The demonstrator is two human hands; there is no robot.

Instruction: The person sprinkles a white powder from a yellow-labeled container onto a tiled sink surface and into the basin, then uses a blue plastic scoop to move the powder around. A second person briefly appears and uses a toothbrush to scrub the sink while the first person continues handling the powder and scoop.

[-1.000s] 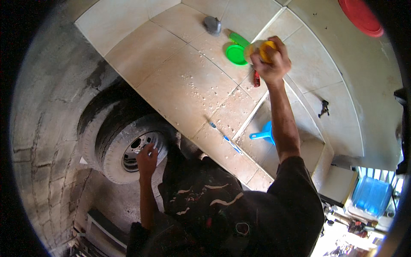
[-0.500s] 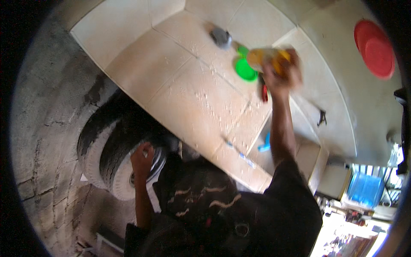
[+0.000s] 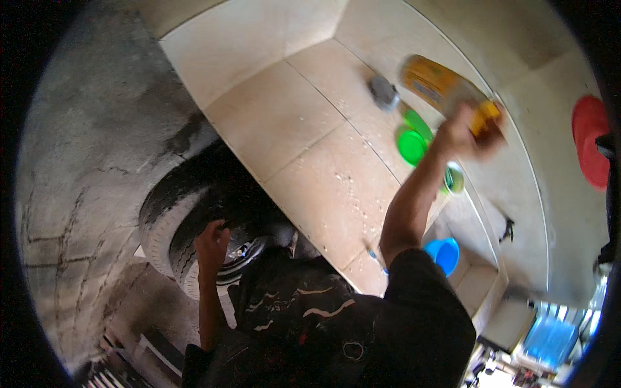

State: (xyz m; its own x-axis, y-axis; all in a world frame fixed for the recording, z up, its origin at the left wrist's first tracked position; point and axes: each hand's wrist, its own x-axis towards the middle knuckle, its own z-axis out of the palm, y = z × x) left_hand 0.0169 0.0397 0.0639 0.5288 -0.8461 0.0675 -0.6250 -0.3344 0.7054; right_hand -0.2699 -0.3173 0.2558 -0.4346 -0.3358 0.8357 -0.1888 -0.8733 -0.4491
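My right hand (image 3: 471,134) is raised over the far right of a beige tiled counter (image 3: 265,110). It is closed round the upper end of a bottle (image 3: 435,84) with an amber-yellow body and yellow cap (image 3: 485,118). The bottle is tilted, its base toward the upper left, and slightly blurred. Below it lie a round green lid (image 3: 412,149), a longer green piece (image 3: 418,123) and a grey lump (image 3: 384,94). White specks (image 3: 352,184) dot the tiles. Off the counter, my left hand (image 3: 212,244) hangs before stacked tyres (image 3: 187,226), fingers loosely bent and apart, with nothing visible in them.
A white cup with green inside (image 3: 455,179) stands beyond my right forearm. Lower down, a blue cup (image 3: 444,255) sits in a recess. Red round plastic ware (image 3: 588,145) is at the right wall, above a blue water jug (image 3: 551,341). A cracked grey wall (image 3: 77,181) borders the left.
My view has shifted, so the counter appears farther right. My right hand has swung the bottle round to a longer slant, and the blue cup shows more fully. My left hand stays by the tyres.
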